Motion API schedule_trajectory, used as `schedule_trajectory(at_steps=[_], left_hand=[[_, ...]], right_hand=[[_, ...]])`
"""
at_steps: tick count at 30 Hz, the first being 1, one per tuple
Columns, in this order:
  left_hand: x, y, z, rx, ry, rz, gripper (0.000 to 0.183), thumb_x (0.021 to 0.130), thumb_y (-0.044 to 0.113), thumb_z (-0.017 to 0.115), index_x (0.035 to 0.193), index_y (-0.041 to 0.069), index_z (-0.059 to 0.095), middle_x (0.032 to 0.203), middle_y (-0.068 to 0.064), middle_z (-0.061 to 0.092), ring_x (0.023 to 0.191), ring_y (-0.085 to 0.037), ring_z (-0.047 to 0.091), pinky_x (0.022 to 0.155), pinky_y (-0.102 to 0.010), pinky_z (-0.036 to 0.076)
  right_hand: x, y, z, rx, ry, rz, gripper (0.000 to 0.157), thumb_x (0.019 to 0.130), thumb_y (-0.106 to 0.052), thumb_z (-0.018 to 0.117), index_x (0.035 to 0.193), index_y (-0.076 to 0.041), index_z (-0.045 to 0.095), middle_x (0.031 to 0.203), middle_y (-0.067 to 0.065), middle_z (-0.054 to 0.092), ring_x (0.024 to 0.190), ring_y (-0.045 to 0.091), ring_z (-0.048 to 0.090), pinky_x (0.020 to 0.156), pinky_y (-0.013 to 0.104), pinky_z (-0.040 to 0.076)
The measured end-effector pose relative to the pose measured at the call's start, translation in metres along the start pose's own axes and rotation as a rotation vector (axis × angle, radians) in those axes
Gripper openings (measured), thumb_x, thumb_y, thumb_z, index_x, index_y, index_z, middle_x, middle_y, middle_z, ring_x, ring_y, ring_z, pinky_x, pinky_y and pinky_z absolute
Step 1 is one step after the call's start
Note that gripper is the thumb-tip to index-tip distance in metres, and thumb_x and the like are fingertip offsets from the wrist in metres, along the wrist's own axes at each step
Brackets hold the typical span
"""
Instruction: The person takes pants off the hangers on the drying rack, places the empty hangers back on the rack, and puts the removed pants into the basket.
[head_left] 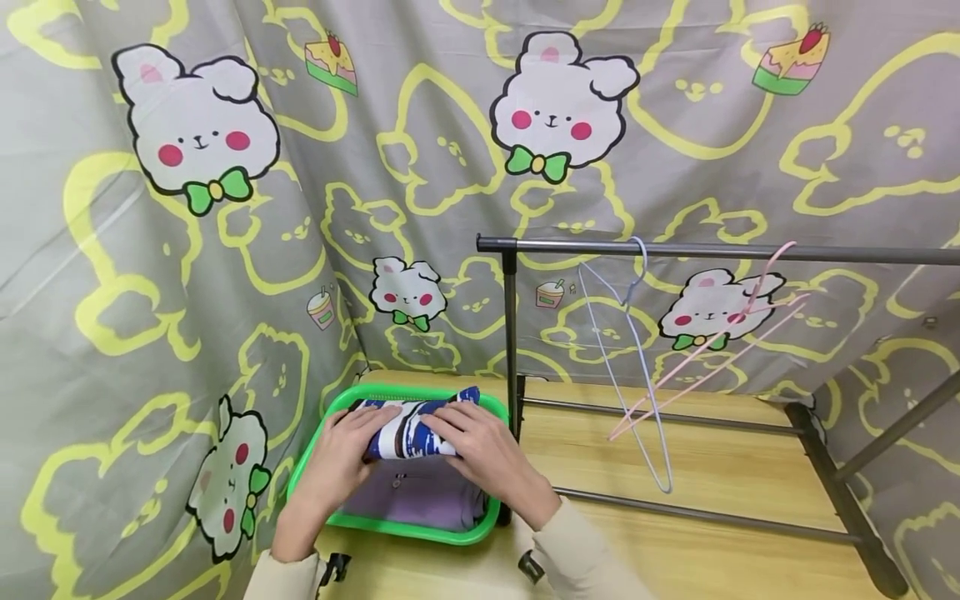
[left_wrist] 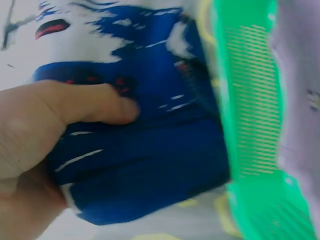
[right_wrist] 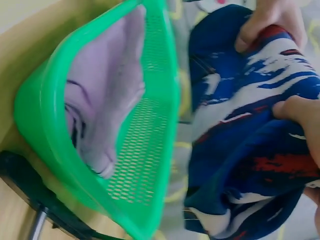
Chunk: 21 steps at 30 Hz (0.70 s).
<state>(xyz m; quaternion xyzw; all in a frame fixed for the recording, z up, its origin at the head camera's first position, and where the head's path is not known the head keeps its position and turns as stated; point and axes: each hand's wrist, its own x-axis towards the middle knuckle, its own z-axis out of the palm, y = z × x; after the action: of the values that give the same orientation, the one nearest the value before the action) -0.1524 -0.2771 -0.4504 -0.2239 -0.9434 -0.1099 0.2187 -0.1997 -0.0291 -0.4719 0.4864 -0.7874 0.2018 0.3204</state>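
Note:
Above the green basket [head_left: 408, 530], both hands hold a folded garment [head_left: 408, 442] with a blue, white and dark red pattern; what kind of garment it is cannot be told. My left hand [head_left: 341, 458] grips its left side, the thumb lying on the blue cloth [left_wrist: 145, 145] in the left wrist view. At its other side, my right hand [head_left: 483, 446] pinches it, and the right wrist view shows loose folds of the garment [right_wrist: 235, 130] hanging down. A folded lavender garment [head_left: 420, 498] lies inside the basket, partly covered from the head camera by the patterned one.
Right of the basket stands a dark metal clothes rack [head_left: 512, 333]. From its top bar hang a blue hanger [head_left: 637, 342] and a pink hanger [head_left: 697, 358]. The floor [head_left: 675, 454] looks like light wood. A grey patterned curtain [head_left: 442, 92] encloses the back and sides.

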Motion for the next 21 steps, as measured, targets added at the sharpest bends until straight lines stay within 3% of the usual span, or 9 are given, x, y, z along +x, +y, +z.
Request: schedule_trajectory(at_steps=[5, 13, 17, 21], left_hand=[[-0.001, -0.022, 0.021, 0.025, 0.097, 0.014, 0.072, 0.057, -0.009, 0.08, 0.124, 0.014, 0.064, 0.114, -0.01, 0.067, 0.105, -0.034, 0.061, 0.091, -0.058, 0.04], [-0.004, -0.049, 0.061, 0.094, 0.087, 0.03, 0.085, 0.051, -0.017, 0.075, 0.129, 0.015, 0.061, 0.12, -0.009, 0.064, 0.107, -0.035, 0.061, 0.094, -0.059, 0.04], [-0.013, -0.052, 0.08, 0.108, -0.009, 0.041, 0.091, 0.051, -0.017, 0.074, 0.135, 0.013, 0.054, 0.125, -0.01, 0.061, 0.11, -0.036, 0.058, 0.094, -0.057, 0.04], [-0.024, -0.049, 0.086, 0.075, -0.239, -0.034, 0.09, 0.058, -0.013, 0.076, 0.14, 0.011, 0.047, 0.136, -0.013, 0.052, 0.12, -0.039, 0.05, 0.096, -0.06, 0.037]], right_hand=[[0.001, 0.005, 0.031, -0.006, 0.05, -0.009, 0.06, 0.073, -0.017, 0.08, 0.129, -0.013, 0.059, 0.118, 0.004, 0.064, 0.113, 0.023, 0.057, 0.101, 0.039, 0.042], [-0.012, 0.013, 0.073, 0.026, 0.028, -0.015, 0.052, 0.078, 0.002, 0.068, 0.128, -0.009, 0.06, 0.122, 0.007, 0.062, 0.117, 0.027, 0.055, 0.103, 0.047, 0.038], [-0.022, 0.012, 0.087, 0.011, -0.016, -0.02, 0.05, 0.079, 0.006, 0.064, 0.126, -0.01, 0.061, 0.121, 0.005, 0.063, 0.117, 0.026, 0.055, 0.104, 0.048, 0.036], [-0.032, 0.005, 0.099, -0.025, -0.102, -0.047, 0.046, 0.083, 0.003, 0.064, 0.126, -0.011, 0.061, 0.12, 0.003, 0.062, 0.117, 0.023, 0.055, 0.103, 0.048, 0.037]])
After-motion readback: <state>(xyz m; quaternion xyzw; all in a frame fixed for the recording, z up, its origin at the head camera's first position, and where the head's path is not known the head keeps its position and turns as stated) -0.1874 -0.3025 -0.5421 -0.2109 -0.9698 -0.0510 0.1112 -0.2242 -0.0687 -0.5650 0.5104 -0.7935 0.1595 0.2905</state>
